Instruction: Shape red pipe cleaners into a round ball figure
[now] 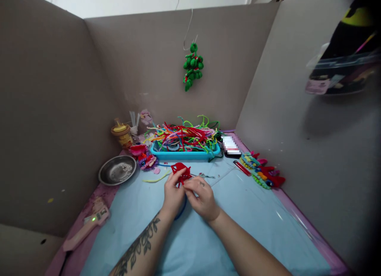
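Note:
My left hand point(174, 192) is closed around a small red crochet piece point(182, 169), which sticks up above its fingers. My right hand point(202, 196) is closed too, its fingertips pinched at the lower right edge of that piece. Just above the right index finger a short bit of thin grey shaft shows; most of it is hidden. Under the hands a dark blue cord point(181, 214) curves on the light blue cloth point(143, 228). A pale yellow strand point(155, 177) lies left of the left hand.
Behind stands a blue tray point(184, 155) heaped with colourful yarn strands. At left are a metal bowl point(108, 173), a pink glue gun point(89, 226) and a cup point(122, 135). At right lie a phone point(231, 146), a red cutter point(242, 168) and crocheted pieces point(262, 171). Grey panels enclose the table.

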A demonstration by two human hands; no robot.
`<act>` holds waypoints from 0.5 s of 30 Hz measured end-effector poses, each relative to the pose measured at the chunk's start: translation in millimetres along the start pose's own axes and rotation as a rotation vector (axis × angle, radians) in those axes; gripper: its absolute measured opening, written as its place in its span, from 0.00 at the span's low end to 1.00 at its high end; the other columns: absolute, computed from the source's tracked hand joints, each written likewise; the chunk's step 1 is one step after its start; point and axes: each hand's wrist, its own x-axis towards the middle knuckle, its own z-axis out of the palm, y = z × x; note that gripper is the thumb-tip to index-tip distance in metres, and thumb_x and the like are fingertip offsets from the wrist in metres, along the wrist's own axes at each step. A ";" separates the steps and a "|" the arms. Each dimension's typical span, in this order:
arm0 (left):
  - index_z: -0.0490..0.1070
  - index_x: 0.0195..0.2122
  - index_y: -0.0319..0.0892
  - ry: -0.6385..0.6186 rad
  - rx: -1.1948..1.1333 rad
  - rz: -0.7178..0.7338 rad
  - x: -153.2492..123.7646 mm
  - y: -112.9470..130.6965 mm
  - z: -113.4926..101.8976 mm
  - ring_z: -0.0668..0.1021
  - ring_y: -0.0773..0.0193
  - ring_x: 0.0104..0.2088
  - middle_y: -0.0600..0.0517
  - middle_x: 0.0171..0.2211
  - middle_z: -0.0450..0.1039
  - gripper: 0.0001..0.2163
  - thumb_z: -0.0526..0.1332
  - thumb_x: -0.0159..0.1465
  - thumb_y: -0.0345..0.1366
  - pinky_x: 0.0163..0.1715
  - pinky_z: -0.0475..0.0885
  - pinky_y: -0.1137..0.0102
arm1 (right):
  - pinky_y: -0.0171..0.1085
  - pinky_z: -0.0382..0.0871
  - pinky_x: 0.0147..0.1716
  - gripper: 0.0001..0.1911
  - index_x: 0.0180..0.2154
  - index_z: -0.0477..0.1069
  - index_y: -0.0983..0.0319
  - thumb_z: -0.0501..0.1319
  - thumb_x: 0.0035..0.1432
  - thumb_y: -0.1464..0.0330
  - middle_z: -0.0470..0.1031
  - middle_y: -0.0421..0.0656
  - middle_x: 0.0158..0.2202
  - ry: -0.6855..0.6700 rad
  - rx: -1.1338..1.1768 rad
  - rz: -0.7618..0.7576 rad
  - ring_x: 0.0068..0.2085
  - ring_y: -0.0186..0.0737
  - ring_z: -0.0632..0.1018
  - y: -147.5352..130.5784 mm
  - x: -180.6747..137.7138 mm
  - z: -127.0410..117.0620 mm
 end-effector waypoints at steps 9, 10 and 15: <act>0.75 0.45 0.45 0.061 -0.075 -0.083 2.7 -8.1 -0.1 0.76 0.59 0.40 0.46 0.44 0.74 0.18 0.66 0.51 0.31 0.41 0.70 0.68 | 0.39 0.67 0.37 0.07 0.39 0.67 0.60 0.55 0.57 0.72 0.70 0.44 0.34 0.101 -0.107 0.336 0.36 0.40 0.72 16.8 4.2 1.8; 0.75 0.45 0.44 0.051 -0.091 -0.089 2.4 -8.0 0.2 0.76 0.59 0.41 0.46 0.44 0.74 0.18 0.66 0.51 0.31 0.42 0.70 0.67 | 0.39 0.66 0.38 0.06 0.37 0.68 0.60 0.55 0.57 0.72 0.70 0.44 0.34 0.081 -0.113 0.337 0.36 0.41 0.72 18.2 5.0 1.9; 0.72 0.47 0.41 -0.013 -0.284 -0.209 2.6 -4.8 1.4 0.77 0.57 0.42 0.43 0.45 0.75 0.21 0.67 0.50 0.33 0.44 0.70 0.64 | 0.39 0.65 0.39 0.05 0.33 0.68 0.60 0.54 0.58 0.73 0.71 0.43 0.32 0.060 -0.136 0.302 0.37 0.41 0.71 20.2 5.7 2.0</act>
